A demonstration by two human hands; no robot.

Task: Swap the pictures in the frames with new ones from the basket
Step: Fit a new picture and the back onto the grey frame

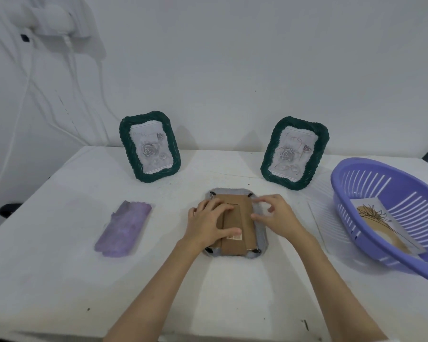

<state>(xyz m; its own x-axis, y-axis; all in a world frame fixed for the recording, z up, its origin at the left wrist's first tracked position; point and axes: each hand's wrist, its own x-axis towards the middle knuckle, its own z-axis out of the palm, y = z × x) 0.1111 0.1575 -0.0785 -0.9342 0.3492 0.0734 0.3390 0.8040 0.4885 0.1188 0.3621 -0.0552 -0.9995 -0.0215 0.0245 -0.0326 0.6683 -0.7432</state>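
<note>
A grey frame [262, 233] lies face down in the middle of the table, its brown cardboard back [247, 213] up. My left hand [208, 223] presses flat on the left part of the back, fingers spread. My right hand [276, 215] hovers at the frame's right edge with fingers curled, thumb touching the backing's right side. Two dark green woven frames stand at the back, one on the left [150, 146] and one on the right [294, 153], each with a rose picture. A purple basket [371, 240] at the right holds a picture of a brown plant drawing [378, 220].
A folded purple cloth [124, 228] lies left of the grey frame. White cables and a white device [59, 23] hang on the wall at the upper left. The table's front edge runs just below my forearms.
</note>
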